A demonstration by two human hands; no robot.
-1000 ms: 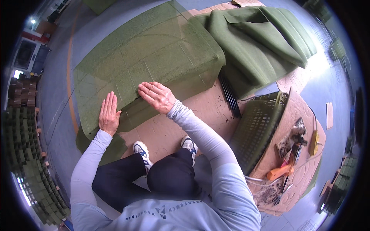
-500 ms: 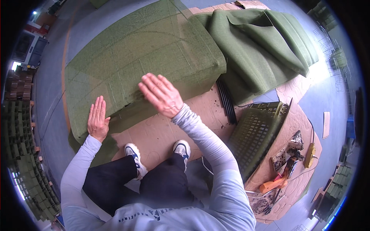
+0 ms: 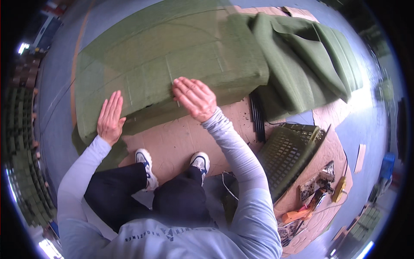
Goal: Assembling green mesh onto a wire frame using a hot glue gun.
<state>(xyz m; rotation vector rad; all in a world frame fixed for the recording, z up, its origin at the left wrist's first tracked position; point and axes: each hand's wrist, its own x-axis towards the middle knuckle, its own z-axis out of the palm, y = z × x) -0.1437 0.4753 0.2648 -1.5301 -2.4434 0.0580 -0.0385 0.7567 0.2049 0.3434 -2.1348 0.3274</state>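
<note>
In the head view, the person is crouching over a large green felt-covered block (image 3: 172, 73) that is lying on the floor at the far side of a brown cardboard sheet (image 3: 181, 138). The left hand (image 3: 110, 118) is resting flat on the near left part of the block, fingers (image 3: 114, 101) stretched out straight and gripping nothing. The right hand (image 3: 194, 97) is pressing on the block's near edge toward the middle, its fingers spread open and slightly curled over the felt, also holding nothing. To the right of the block, a heap of folded green felt (image 3: 306, 60) is lying touching it. Near right, a dark plastic basket (image 3: 289, 155) is tilting on the cardboard, with an orange tool (image 3: 297, 214) and other small tools just beside it.
</note>
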